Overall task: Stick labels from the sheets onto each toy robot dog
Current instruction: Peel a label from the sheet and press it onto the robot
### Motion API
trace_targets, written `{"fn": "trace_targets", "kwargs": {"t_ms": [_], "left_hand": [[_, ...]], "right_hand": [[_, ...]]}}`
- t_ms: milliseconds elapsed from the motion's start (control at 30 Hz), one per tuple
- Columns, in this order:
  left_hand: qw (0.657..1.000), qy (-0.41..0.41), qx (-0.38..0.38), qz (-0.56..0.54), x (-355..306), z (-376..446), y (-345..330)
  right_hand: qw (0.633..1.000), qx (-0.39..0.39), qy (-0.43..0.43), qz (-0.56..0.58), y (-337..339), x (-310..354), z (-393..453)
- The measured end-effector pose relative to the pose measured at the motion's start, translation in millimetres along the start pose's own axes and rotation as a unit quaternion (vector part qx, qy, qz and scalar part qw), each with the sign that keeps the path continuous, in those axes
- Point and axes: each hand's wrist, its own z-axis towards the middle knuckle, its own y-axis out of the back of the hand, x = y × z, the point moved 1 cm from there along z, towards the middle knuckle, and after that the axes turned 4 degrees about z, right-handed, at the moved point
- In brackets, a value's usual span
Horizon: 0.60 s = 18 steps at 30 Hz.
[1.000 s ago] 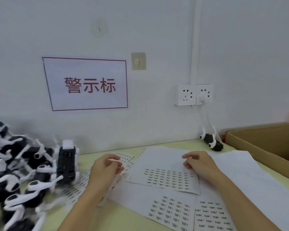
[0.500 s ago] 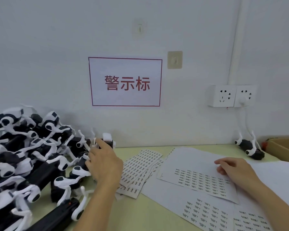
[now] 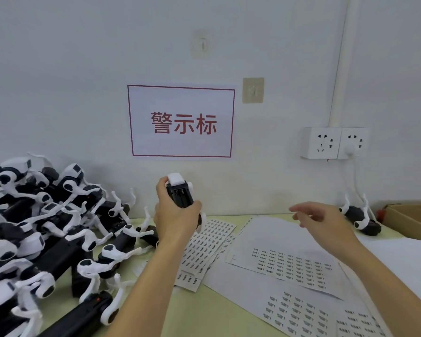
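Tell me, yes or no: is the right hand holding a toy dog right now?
No: the right hand hovers open above the white label sheets, while the left hand grips the black-and-white toy robot dog.

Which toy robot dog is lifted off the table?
The toy robot dog gripped in the left hand; the pile and the lone dog lie down.

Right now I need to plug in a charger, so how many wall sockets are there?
2, side by side on the wall at right: the left socket is free; the right socket already has a white plug in it. None seems hidden.
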Motion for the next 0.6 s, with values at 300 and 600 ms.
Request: {"fn": "trace_targets", "kwargs": {"t_ms": [300,600], "left_hand": [[0.964,0.054,0.079,-0.248,-22,-21,-36],[0.901,0.157,0.214,-0.344,-23,-30,-40]], "right_hand": [[0.967,0.209,0.146,0.018,-70,67,-29],[0.985,0.061,0.116,0.114,-63,56,-17]]}}
